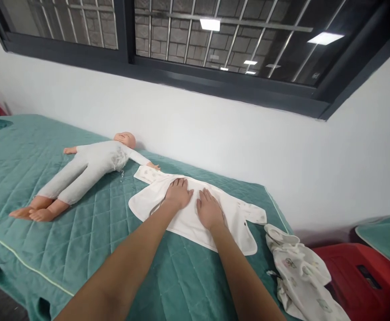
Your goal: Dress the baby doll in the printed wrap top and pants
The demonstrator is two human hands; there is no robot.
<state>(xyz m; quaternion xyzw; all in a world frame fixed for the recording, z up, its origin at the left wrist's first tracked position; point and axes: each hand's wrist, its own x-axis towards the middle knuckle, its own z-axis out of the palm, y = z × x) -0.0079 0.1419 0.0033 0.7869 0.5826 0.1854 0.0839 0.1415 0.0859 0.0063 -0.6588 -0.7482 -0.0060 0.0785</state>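
A small white baby top lies spread out on the green quilted cover, with its sleeves stretched to either side. Flat on its left half rests my left hand, fingers extended. My right hand presses on the middle of the cloth, palm down, and its fingers are straight as well. Neither hand grips anything. To the left of the top, a baby doll in a white bodysuit lies on its back, one hand close to the top's left sleeve.
Patterned baby clothes lie in a loose heap at the right edge of the bed. Beyond them stands a red plastic object. A white wall runs behind the bed, below a dark-framed window with metal bars.
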